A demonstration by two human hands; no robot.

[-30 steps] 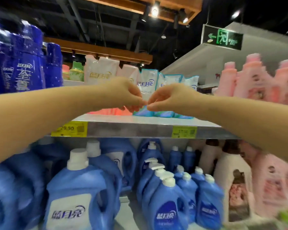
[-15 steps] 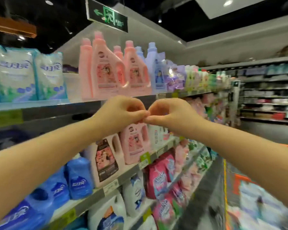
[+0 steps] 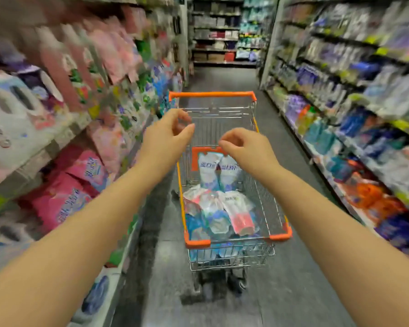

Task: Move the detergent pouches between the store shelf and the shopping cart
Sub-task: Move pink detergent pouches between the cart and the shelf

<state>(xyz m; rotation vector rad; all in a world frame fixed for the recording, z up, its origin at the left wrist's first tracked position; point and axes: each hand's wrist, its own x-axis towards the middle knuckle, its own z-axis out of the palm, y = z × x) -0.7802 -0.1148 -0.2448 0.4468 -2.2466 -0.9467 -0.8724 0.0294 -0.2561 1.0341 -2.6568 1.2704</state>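
1. Motion blur smears the stocked store shelves (image 3: 64,138) left of the orange-rimmed wire shopping cart (image 3: 279,236); labels are unreadable.
2. Above the cart, the left hand (image 3: 168,135) and right hand (image 3: 243,147) hang loosely curled, grasping nothing, clear of the pouches below.
3. Inside the cart lie white, blue and pink plastic detergent pouches (image 3: 222,213), two of them upright at its far end.

1 cart (image 3: 212,93) w/ 2 upright pouches (image 3: 209,171) + prob. 4 flat pouches (image 3: 236,208).
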